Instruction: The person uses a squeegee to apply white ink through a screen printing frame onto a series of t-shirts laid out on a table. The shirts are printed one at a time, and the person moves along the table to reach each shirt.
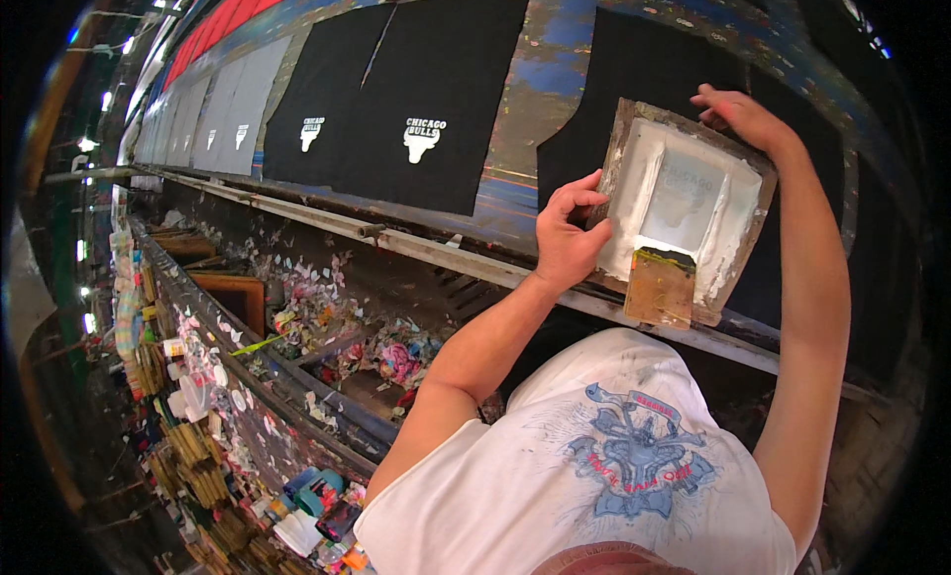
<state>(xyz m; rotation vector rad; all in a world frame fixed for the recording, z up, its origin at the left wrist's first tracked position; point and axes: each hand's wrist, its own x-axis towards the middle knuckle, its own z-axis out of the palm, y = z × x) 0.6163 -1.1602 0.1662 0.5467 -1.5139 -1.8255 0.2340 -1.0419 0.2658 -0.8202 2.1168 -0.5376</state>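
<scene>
A wooden-edged printing screen (622,154) lies tilted on a black fabric panel (634,65). White ink coats the inside of its mesh, and a faint bull-head design shows through. A wooden squeegee (661,290) rests inside the screen at its near end, standing in the white ink. My left hand (573,233) grips the screen's left edge between thumb and curled fingers. At the far right corner of the screen is my right hand (741,117), its fingers stretched out and apart over the far edge; the wrist hides part of that corner.
Left of the screen lie black panels (396,100) with white bull-head prints, then grey panels (226,109) and red fabric (230,28). A metal rail (456,260) runs along the table's near edge. Below it are scraps (396,362) and stacked wooden pieces (188,461).
</scene>
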